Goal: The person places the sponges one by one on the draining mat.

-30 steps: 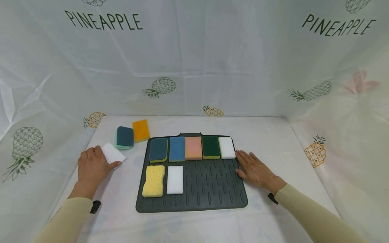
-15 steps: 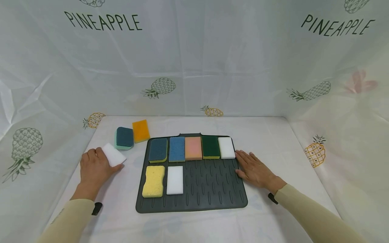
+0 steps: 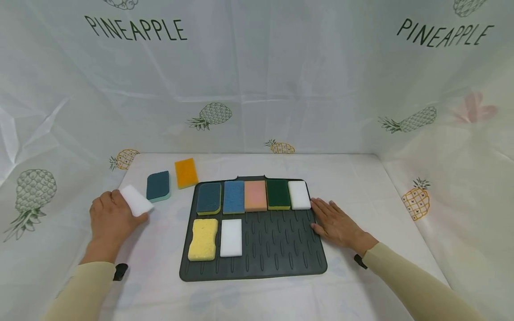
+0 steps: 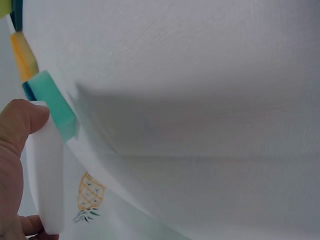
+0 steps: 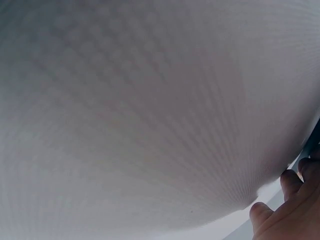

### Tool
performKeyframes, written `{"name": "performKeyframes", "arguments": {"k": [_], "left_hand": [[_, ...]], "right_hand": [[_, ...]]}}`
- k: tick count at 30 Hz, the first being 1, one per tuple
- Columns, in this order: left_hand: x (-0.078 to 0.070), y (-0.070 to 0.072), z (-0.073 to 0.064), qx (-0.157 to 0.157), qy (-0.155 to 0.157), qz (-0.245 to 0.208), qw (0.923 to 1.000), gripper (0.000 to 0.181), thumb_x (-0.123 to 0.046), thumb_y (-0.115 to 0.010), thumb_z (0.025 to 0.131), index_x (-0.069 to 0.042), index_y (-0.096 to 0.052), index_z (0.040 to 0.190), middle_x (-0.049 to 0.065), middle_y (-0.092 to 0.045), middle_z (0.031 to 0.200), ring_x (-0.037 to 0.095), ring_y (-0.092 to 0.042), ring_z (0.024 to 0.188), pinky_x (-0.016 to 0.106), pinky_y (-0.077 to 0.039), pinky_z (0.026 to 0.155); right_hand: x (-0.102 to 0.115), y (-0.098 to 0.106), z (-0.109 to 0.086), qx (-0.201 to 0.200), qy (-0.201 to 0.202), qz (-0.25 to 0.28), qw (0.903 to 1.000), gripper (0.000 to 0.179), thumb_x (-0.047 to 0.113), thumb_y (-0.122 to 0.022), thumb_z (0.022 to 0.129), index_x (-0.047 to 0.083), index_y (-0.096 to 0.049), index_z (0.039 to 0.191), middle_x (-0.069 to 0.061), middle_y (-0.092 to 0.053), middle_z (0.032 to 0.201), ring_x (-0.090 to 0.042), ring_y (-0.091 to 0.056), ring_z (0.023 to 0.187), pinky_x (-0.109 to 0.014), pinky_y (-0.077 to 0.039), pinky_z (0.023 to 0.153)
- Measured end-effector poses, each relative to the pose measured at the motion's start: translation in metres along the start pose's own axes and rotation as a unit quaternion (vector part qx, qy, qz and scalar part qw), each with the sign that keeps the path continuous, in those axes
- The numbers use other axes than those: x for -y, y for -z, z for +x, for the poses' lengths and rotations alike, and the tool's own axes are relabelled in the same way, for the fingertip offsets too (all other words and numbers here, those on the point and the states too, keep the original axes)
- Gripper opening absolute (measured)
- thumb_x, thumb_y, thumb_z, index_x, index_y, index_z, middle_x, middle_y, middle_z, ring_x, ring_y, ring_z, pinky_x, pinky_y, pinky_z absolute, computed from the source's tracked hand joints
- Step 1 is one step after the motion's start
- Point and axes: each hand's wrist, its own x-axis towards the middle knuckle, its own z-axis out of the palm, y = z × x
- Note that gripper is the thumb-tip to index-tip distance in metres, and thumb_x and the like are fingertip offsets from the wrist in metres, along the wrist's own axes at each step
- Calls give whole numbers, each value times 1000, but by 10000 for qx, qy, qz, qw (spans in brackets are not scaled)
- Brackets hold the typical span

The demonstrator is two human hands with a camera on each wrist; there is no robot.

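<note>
Leftward shift logged since half a second ago: my head view shows the left hand [image 3: 110,218] and the white scrubber [image 3: 136,200] farther from the mat [image 3: 281,245], and the teal sponge [image 3: 158,185] displaced the same way, with a wider gap to the orange sponge [image 3: 186,173]. Left hand: grasping the white scrubber, thumb on one end and fingers at the other per my left wrist view. Scrubber position: left of the mat, over the tabletop [image 3: 341,178], one corner close to the teal sponge; I cannot tell whether the two touch. Right hand [image 3: 337,225]: released, fingers extended, resting at the mat's right edge, unmoved. On the mat I count two rows. Far row, left to right: navy sponge [image 3: 209,197], blue sponge [image 3: 234,196], pink sponge [image 3: 255,196], dark green sponge [image 3: 278,194], and a white block [image 3: 299,195] by the right fingertips. Near row, toward the left: notched yellow sponge [image 3: 203,240], then a white slab [image 3: 231,238]. I note the orange sponge lying at the mat's far left corner. Farther out: tan sleeves [image 3: 417,285], and behind the tabletop a pale sheet [image 3: 321,89] printed with pineapples and lettering.
</note>
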Motion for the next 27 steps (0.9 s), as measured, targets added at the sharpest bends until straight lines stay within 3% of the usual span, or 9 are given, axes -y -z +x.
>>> {"name": "performKeyframes", "arguments": {"k": [4, 8, 13, 16, 18, 27], "left_hand": [[-3, 5, 3, 10, 47, -49, 10000, 97, -24, -92, 65, 29, -37, 124, 49, -42, 111, 63, -40, 107, 71, -36, 88], [-15, 12, 9, 83, 19, -137, 9999, 102, -24, -94, 67, 28, -33, 130, 51, -40, 118, 63, -38, 113, 71, -35, 94], [-40, 18, 18, -340, -567, -200, 9976, 99, -25, -93, 66, 26, -36, 129, 50, -44, 116, 61, -43, 109, 69, -40, 89], [-57, 21, 23, -369, -905, -133, 9951, 99, -27, -92, 66, 26, -38, 131, 48, -47, 118, 60, -46, 111, 69, -43, 89], [-69, 23, 26, -313, -1080, -83, 9936, 100, -29, -92, 67, 26, -39, 132, 47, -48, 120, 58, -47, 112, 68, -45, 91], [-117, 23, 36, 218, -1335, -335, 9902, 108, -37, -96, 68, 21, -41, 141, 41, -51, 128, 52, -48, 117, 64, -47, 99]], "right_hand": [[0, 0, 0, 25, -8, -4, 10000, 78, 48, -49, 110, -2, -27, 165, -17, -28, 173, -37, -29, 160, -59, -23, 130], [0, 0, 0, 20, 21, -35, 10000, 77, 48, -49, 110, -2, -28, 165, -18, -28, 173, -37, -29, 160, -59, -23, 130], [1, 2, 0, -11, 67, -42, 10000, 77, 47, -50, 110, -2, -28, 165, -18, -29, 173, -37, -30, 159, -59, -23, 130], [1, 3, 0, -34, 103, -57, 9999, 77, 47, -50, 110, -2, -28, 165, -18, -30, 172, -37, -30, 159, -59, -24, 129], [1, 3, 0, -55, 123, -61, 9999, 77, 47, -50, 110, -2, -28, 165, -18, -30, 172, -37, -31, 159, -59, -25, 129], [0, 0, 0, -199, 182, -67, 9996, 75, 46, -51, 109, -2, -31, 164, -19, -34, 170, -38, -34, 157, -60, -28, 127]]}}
